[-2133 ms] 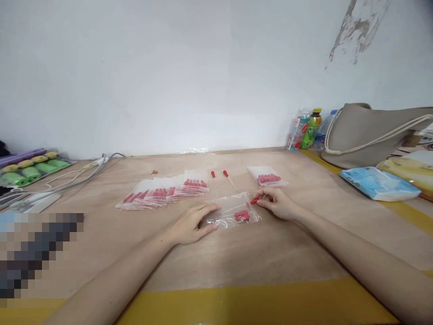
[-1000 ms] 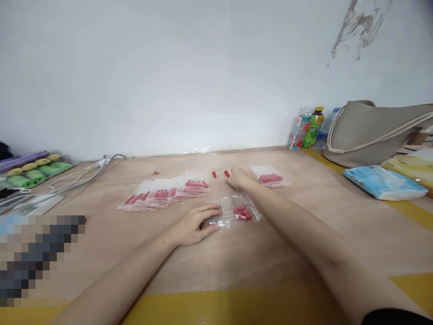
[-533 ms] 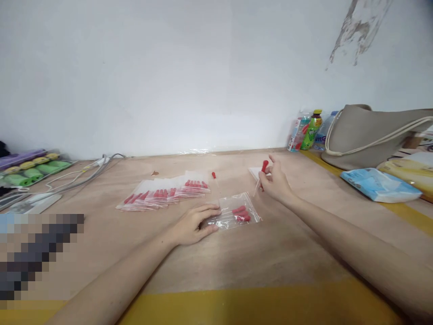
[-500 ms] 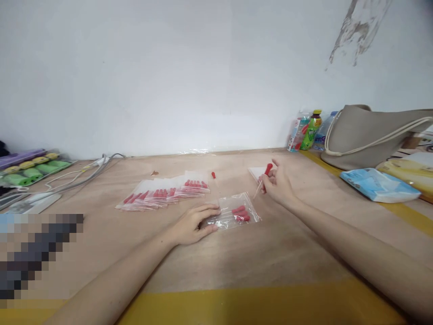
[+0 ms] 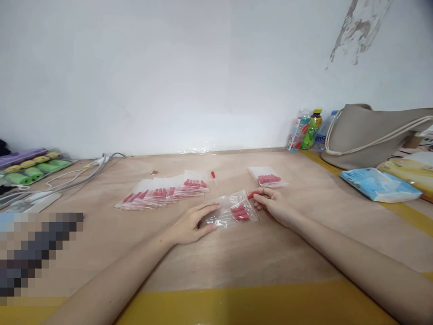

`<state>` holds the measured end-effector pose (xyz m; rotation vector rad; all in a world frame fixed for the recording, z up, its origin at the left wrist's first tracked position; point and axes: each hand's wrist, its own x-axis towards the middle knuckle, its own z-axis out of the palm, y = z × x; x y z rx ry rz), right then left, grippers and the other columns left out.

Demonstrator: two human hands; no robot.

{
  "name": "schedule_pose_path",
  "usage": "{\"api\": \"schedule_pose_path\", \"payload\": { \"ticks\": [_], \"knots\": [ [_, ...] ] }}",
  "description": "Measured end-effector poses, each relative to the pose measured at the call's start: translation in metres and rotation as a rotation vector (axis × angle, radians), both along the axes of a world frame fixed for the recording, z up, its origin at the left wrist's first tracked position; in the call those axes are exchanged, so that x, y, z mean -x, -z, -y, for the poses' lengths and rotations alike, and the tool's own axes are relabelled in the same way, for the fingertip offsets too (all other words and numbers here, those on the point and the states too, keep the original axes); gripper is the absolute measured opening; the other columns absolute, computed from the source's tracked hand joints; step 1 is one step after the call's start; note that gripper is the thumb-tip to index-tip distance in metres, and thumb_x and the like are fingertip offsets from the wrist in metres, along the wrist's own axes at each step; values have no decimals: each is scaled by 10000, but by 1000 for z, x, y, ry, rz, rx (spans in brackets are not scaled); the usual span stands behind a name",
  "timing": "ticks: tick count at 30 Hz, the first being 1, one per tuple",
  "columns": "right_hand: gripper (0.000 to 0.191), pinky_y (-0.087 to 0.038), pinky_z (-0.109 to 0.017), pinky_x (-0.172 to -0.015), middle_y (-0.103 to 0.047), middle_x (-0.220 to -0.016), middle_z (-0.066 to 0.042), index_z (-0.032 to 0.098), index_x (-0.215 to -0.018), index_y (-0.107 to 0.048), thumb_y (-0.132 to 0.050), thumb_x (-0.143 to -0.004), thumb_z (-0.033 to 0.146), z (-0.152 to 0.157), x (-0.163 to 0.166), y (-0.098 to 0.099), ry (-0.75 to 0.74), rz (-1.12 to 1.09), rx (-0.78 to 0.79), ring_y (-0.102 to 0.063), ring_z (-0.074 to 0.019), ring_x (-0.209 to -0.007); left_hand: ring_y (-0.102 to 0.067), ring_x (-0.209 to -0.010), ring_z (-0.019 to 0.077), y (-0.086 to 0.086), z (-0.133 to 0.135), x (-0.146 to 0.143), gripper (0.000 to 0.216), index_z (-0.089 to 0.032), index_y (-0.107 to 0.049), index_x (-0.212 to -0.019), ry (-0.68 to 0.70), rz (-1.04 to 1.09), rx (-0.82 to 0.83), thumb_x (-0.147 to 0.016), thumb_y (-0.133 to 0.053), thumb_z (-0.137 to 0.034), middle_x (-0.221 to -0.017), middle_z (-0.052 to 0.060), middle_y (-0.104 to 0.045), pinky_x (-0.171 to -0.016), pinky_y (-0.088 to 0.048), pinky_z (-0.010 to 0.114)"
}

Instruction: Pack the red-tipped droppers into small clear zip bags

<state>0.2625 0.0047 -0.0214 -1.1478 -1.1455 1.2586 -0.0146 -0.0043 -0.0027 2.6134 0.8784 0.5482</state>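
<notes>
A clear zip bag lies in front of me, with several red-bulbed droppers inside. My left hand rests at its left end, fingers stretched and thumb apart, touching the plastic. At the opposite end, my right hand pinches a dropper by its red bulb; its thin stem points left at the bag's mouth, and I cannot tell how far in it reaches. One loose dropper lies beyond the bag. Behind my right hand sits another bag of droppers.
Overlapping filled bags lie left of centre. Cables and packed green and yellow rolls are at far left. On the right are bottles, a grey bag and a blue packet. A wall stands behind.
My right hand has come down and toward me with the dropper, from over the right-hand bag to the mouth of the near bag. My left hand has hardly moved.
</notes>
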Motion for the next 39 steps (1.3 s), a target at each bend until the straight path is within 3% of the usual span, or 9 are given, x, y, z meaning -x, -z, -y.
{"api": "schedule_pose_path", "payload": {
  "ticks": [5,10,16,21,25,27,30,34,39],
  "knots": [
    [273,-480,-268,-611,-646,-699,-3,159,-884,-637,-629,-659,313,-4,-3,3,-187,260,-131,-580,-120,-611,-409,-1208,227,0,0,0,486,-248,-381,-1306,-6,-27,-4,-849,-503,-358,-1331,51,-429,-1014,-344,404],
    [227,-483,-302,-713,-681,-794,-25,170,-795,-682,-556,-704,336,-12,4,-1,-296,390,-255,-617,-163,-752,-419,-1200,228,0,-1,-1,489,-246,-377,-1309,8,-12,-17,-849,-504,-351,-1318,55,-442,-1008,-353,394],
    [189,-483,-275,-558,-652,-616,-17,145,-659,-630,-634,-615,328,-10,15,1,-74,333,-145,-600,-153,-574,-434,-1182,227,0,-1,-1,488,-245,-386,-1302,3,-12,-13,-845,-508,-364,-1302,58,-455,-998,-364,387],
    [180,-493,-298,-676,-684,-742,-27,151,-753,-651,-543,-688,280,-10,9,-1,-247,387,-207,-624,-159,-694,-417,-1198,220,1,-1,-1,471,-249,-396,-1296,2,-30,-11,-850,-498,-364,-1316,55,-438,-1008,-352,391],
    [163,-469,-263,-627,-669,-736,-40,143,-793,-640,-520,-698,199,-27,4,-15,35,726,-288,-596,-145,-658,-407,-1209,226,2,-2,0,439,-250,-435,-1273,11,-44,-9,-854,-494,-369,-1337,65,-413,-1013,-343,400],
    [147,-456,-247,-652,-663,-751,-43,143,-792,-629,-521,-695,168,-41,13,-26,130,889,-351,-593,-140,-685,-404,-1211,226,3,-3,1,440,-247,-443,-1269,10,-43,-10,-851,-498,-373,-1339,67,-409,-1017,-337,401],
    [154,-440,-232,-716,-665,-826,-52,150,-823,-626,-539,-697,167,-64,43,-39,54,1085,-296,-600,-147,-779,-415,-1204,223,4,-3,1,434,-244,-456,-1260,11,-32,-11,-848,-505,-371,-1333,66,-417,-1016,-341,396],
    [255,-450,-262,-703,-650,-936,-128,112,-914,-607,-582,-699,247,-93,90,-40,21,1104,-224,-606,-208,-832,-425,-1198,222,3,-2,1,418,-244,-476,-1244,16,-16,-8,-846,-511,-368,-1336,64,-417,-1012,-348,392],
    [187,-457,-287,-674,-651,-834,-140,105,-859,-605,-603,-677,147,-110,119,-37,-28,1091,-197,-617,-231,-770,-418,-1205,226,2,-1,1,411,-234,-485,-1238,31,-11,-10,-847,-513,-358,-1351,68,-402,-1009,-354,395]
  ]
}}
